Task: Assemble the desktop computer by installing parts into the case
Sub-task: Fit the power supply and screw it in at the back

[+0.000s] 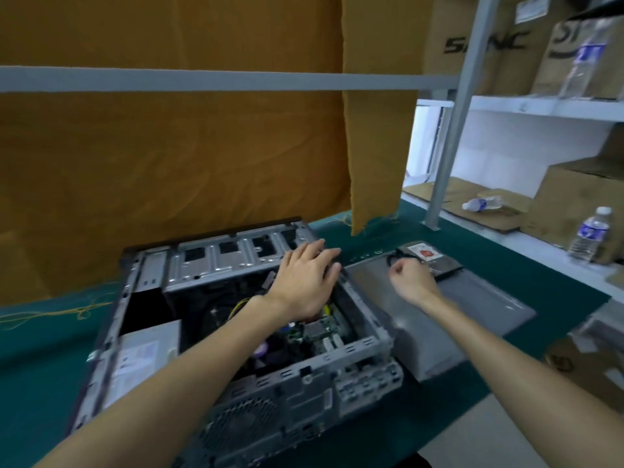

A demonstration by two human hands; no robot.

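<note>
Left hand (304, 282) spread flat on the open case (236, 332), right hand (410, 276) curled round a black cable (393, 256) just beyond its fingers, apparently fetching it for connecting inside.

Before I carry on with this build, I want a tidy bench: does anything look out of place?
One water bottle lies on its side on the lower shelf, while another bottle stands upright. Loose yellow threads trail over the green mat left of the case.
</note>
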